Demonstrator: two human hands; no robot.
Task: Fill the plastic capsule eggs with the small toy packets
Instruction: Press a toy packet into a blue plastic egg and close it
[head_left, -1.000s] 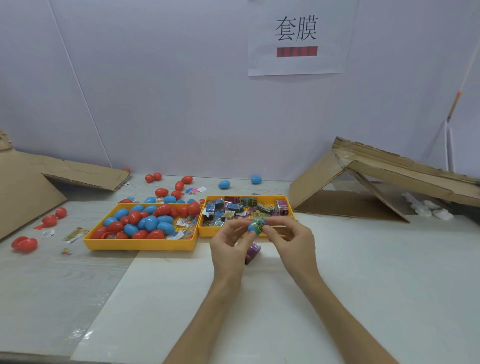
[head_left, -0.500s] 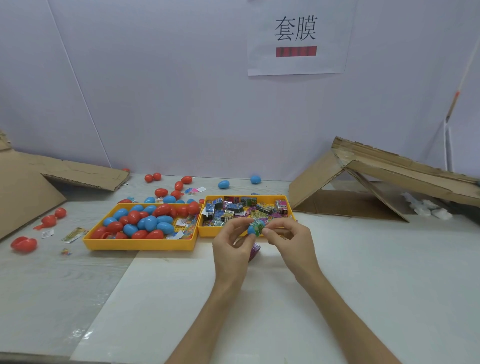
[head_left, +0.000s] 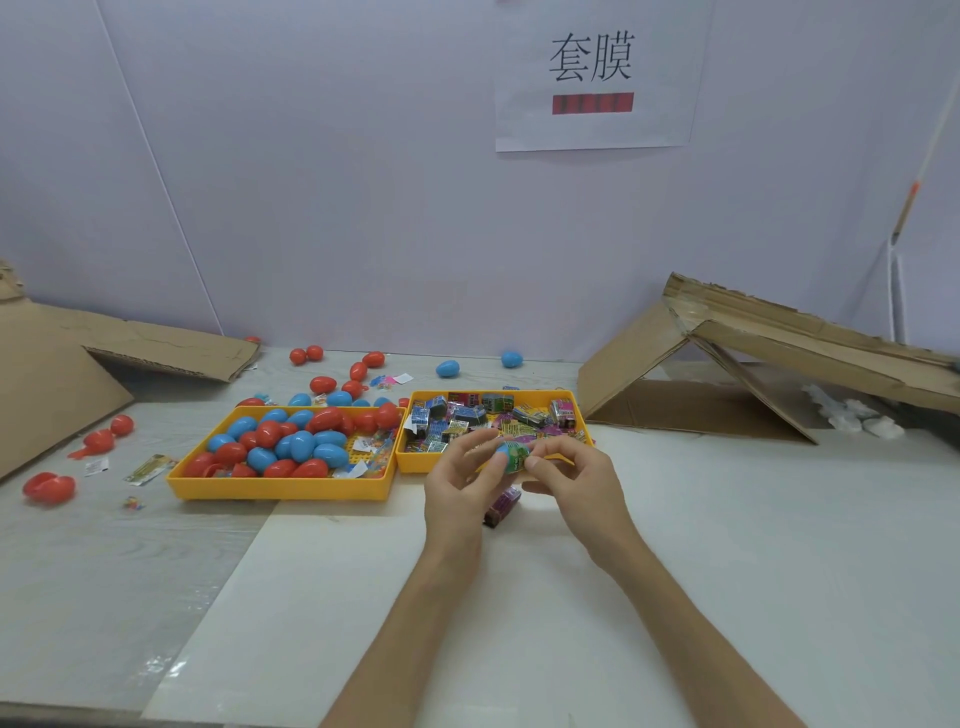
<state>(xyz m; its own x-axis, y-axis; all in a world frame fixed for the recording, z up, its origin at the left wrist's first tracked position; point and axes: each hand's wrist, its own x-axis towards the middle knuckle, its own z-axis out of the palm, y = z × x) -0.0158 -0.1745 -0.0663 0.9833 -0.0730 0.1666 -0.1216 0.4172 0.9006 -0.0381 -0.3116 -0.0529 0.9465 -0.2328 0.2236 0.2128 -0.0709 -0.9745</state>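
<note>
My left hand (head_left: 460, 480) holds a blue capsule egg half (head_left: 503, 457) just in front of the packet tray. My right hand (head_left: 574, 475) pinches a green toy packet (head_left: 519, 454) that sits in the mouth of that half. A dark purple packet (head_left: 503, 505) lies on the white mat under my hands. The right yellow tray (head_left: 415, 460) holds several small toy packets (head_left: 470, 415). The left yellow tray (head_left: 280, 488) holds several red and blue eggs (head_left: 291, 441).
Loose red eggs (head_left: 49, 488) and blue eggs (head_left: 448, 368) lie scattered behind and left of the trays. Folded cardboard (head_left: 737, 364) stands at the right, another cardboard sheet (head_left: 62, 374) at the left. A paper sign (head_left: 597, 73) hangs on the wall.
Both hands stayed together over the mat and drifted slightly away from me, toward the packet tray. The green packet remains at the blue egg half.
</note>
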